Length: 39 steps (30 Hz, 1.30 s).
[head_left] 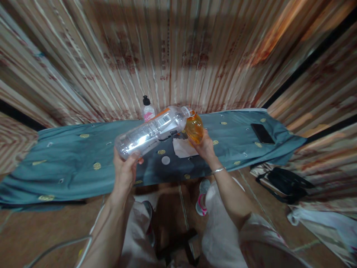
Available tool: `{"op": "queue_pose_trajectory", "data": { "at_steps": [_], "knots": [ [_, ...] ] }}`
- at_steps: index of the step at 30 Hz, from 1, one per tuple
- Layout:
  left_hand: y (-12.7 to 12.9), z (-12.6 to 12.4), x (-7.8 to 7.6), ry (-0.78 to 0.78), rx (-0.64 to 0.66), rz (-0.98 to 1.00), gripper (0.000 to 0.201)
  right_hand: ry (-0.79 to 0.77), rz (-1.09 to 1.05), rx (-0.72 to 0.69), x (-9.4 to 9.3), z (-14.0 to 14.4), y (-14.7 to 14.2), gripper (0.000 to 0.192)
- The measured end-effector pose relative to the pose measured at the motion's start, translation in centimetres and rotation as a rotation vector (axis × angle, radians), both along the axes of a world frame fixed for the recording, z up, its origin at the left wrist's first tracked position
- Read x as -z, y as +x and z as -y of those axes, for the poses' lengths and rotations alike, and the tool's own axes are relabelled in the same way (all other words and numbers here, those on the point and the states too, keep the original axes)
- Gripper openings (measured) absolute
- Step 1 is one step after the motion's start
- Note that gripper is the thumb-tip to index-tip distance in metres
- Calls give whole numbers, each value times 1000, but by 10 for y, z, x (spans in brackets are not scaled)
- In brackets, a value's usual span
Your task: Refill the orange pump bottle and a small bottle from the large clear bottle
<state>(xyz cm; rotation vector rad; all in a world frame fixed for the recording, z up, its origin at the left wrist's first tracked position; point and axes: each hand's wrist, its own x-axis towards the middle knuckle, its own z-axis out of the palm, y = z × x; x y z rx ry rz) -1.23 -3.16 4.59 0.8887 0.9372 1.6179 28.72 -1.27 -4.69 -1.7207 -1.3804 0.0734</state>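
My left hand (126,169) is wrapped round the base of a large clear plastic bottle (152,130), which is tilted so its neck points right and slightly up. The mouth of that bottle meets the top of a smaller orange see-through bottle (194,128). My right hand (205,147) grips the orange bottle low on its side. Under the two bottles a torn piece of white paper (184,148) lies on the cloth, and a round white cap (165,160) is left of it. Whether liquid passes between the mouths I cannot tell.
A pump-style bottle with black top and pink label (148,111) stands behind. A black phone (262,133) lies at the right of the cloth-covered table (69,156). Striped curtains (167,56) hang behind it. A black bag (287,182) is on the floor at right.
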Motion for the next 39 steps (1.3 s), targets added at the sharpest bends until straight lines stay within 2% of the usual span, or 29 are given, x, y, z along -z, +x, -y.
{"op": "queue_pose_trajectory", "data": {
  "at_steps": [13, 21, 39],
  "knots": [
    [0, 0, -2, -17, 0, -6, 71, 17, 26, -6, 0, 0, 1, 64],
    [0, 0, -2, 2, 1, -22, 67, -25, 18, 21, 3, -1, 1, 68],
    [2, 2, -5, -26, 0, -17, 68, 13, 36, 9, 4, -1, 1, 66]
  ]
}}
